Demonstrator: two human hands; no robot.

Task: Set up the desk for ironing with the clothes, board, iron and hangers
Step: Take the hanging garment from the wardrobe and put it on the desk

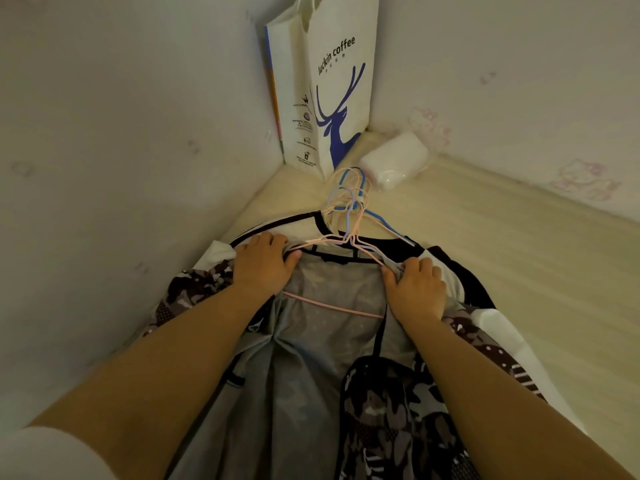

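Note:
A pile of clothes (332,358) lies on the pale desk (502,244) in a wall corner: grey lining, camouflage print and white fabric with black trim. Several thin hangers (349,206), pink, blue and lilac, stick out of the collars with their hooks bunched toward the corner. My left hand (265,263) grips the left shoulder of the top garment. On the other side, my right hand (415,287) holds the right shoulder, fingers curled into the cloth. No iron or board is in view.
A white paper bag (329,91) with a blue deer print stands upright in the corner. Next to it, a white tissue pack (394,161) lies on the desk. Walls close in on the left and behind.

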